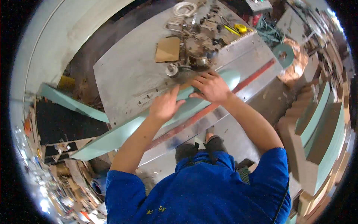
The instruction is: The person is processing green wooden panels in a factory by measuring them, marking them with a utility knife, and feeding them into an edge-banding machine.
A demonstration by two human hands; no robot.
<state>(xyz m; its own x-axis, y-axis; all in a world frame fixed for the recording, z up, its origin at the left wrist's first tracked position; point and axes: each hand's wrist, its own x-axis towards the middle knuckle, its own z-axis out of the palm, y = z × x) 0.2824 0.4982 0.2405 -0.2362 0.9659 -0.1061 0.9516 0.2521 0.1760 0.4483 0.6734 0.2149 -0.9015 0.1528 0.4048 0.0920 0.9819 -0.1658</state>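
A long curved pale-green panel (123, 131) lies across the metal machine table in front of me, running from lower left to upper right. My left hand (163, 106) grips its far edge near the middle, thumb stretched out over its top face. Farther right, my right hand (212, 87) bends its spread fingers over the same edge, thumb toward the left hand. Between and beyond the fingertips, a brownish strip of the panel's edge shows. Just past my right fingers is a dusty machine head (196, 46), beside a round metal knob (172, 70). The fingertips are partly blurred.
A red strip (194, 118) runs along the table's near side. Behind the machine are a brown square board (167, 49), a coil of white hose (185, 9) and a yellow tape measure (240, 28). Curved green-faced pieces (330, 145) stand stacked at right; another curved panel (74, 102) stands left.
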